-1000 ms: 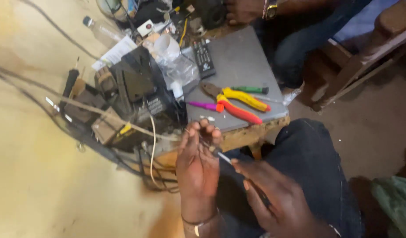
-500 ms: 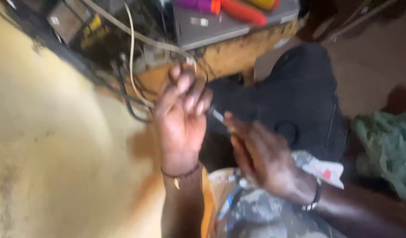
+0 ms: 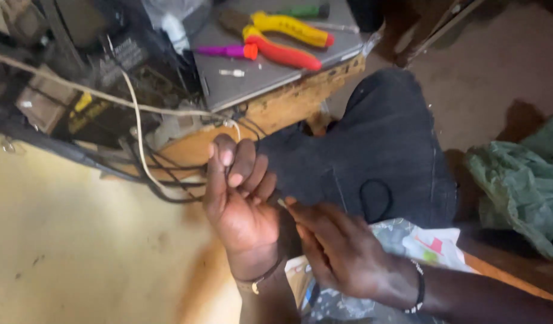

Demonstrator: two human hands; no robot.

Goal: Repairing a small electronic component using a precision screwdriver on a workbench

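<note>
Centre frame: left hand [image 3: 243, 198] pinches a thin dark wire [image 3: 252, 129]; right hand [image 3: 342, 255] closes on a small tool, tip at the wire end. Work looks mid-way. Pliers [image 3: 282, 39] lie unused on the worktop [image 3: 252, 81], upper centre.

A single head-worn camera looks steeply down from close above the person's lap. The left hand [image 3: 240, 201] and right hand [image 3: 342, 255] fill the near centre, the tabletop [image 3: 276, 75] lies far, and floor spreads left and right.
</note>
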